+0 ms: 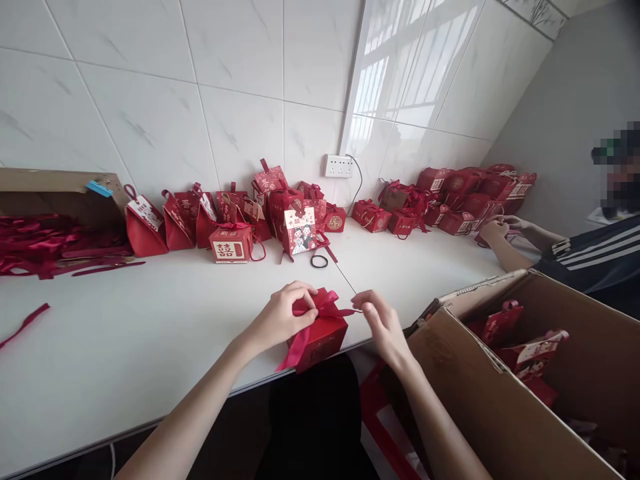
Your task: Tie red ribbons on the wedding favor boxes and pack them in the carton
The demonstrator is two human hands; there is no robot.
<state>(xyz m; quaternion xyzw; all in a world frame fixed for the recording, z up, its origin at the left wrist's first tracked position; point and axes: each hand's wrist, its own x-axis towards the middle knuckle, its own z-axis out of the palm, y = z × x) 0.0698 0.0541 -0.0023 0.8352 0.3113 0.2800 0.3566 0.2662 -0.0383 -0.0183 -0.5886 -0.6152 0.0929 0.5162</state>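
A small red gift box (pixel 323 343) stands at the table's front edge, with a glossy red ribbon (pixel 327 305) tied in a bow on its top. My left hand (pixel 287 313) pinches the ribbon at the left side of the bow, thumb against fingers. One ribbon tail hangs down over the box's left side. To the right of the box, my right hand (pixel 385 327) has its thumb and fingertips closed on the end of the other tail, which stretches out from the bow.
Along the tiled wall stand several red gift boxes (pixel 231 245); a black band (pixel 319 261) lies before them. Loose ribbons fill a carton (pixel 60 180) at left. A large cardboard box (pixel 475 373) stands close on my right, and beyond it a co-worker's hands (pixel 500 230).
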